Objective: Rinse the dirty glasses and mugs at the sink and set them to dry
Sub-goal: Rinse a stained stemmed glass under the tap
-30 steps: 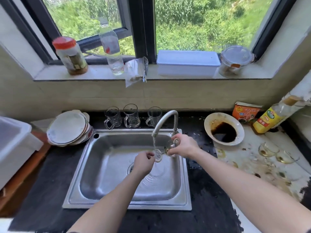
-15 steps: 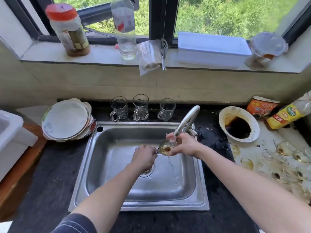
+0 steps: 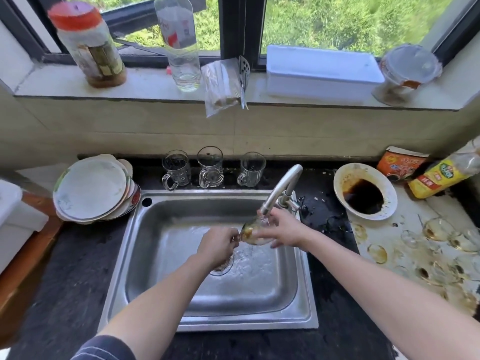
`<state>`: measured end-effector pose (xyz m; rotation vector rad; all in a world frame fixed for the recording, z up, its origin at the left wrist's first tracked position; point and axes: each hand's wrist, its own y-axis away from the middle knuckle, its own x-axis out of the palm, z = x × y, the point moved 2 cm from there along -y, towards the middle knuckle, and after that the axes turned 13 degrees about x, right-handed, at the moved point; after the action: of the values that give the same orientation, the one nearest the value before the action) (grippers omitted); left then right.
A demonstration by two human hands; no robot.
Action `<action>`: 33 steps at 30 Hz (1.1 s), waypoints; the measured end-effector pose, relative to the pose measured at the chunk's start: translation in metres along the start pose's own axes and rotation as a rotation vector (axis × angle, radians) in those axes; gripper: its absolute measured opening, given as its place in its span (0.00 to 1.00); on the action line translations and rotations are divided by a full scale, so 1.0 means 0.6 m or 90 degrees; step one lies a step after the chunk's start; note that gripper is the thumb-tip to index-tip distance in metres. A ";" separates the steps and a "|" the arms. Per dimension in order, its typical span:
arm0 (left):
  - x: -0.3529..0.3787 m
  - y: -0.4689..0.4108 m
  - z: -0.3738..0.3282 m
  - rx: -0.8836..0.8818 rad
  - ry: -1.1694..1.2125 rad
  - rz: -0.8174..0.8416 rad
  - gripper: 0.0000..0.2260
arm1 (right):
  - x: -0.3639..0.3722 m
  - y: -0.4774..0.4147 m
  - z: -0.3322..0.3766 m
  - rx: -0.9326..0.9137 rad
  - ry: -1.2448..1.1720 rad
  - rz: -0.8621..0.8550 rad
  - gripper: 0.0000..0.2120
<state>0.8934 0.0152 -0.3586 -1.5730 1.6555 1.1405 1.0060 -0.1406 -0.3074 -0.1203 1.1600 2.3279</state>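
Note:
Over the steel sink (image 3: 155, 315) I hold a stained stemmed glass (image 3: 250, 231) on its side under the tap (image 3: 281, 188), and water runs onto it. My right hand (image 3: 284, 231) grips the bowl of the glass. My left hand (image 3: 217, 245) is closed around its stem end, above the drain. Three glass mugs (image 3: 176, 168) (image 3: 210, 166) (image 3: 252, 168) stand upright in a row behind the sink. Several dirty stemmed glasses (image 3: 439, 229) lie on the stained white board at the right.
A stack of plates (image 3: 91, 188) leans at the sink's left. A bowl of dark sauce (image 3: 365, 194), an oil bottle (image 3: 441, 175) and a packet (image 3: 401, 162) sit at the back right. Jars, a bottle and a white box (image 3: 322, 71) line the windowsill.
The tap spout has swung to the right. The glass has turned on its side and moved right under the stream, both hands still on it. The camera has come closer.

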 end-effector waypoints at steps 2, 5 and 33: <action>-0.002 0.003 -0.008 -0.006 -0.006 0.000 0.05 | -0.007 0.002 -0.004 0.062 -0.049 0.053 0.23; 0.005 0.003 -0.018 -0.026 0.083 0.019 0.05 | -0.013 0.000 -0.002 -0.014 -0.013 0.049 0.22; -0.024 -0.016 -0.030 -0.003 0.002 0.038 0.05 | -0.005 0.002 -0.007 -0.081 -0.005 -0.039 0.17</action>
<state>0.9076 0.0070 -0.3399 -1.5383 1.7124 1.1735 1.0075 -0.1459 -0.3081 -0.1884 0.9901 2.3452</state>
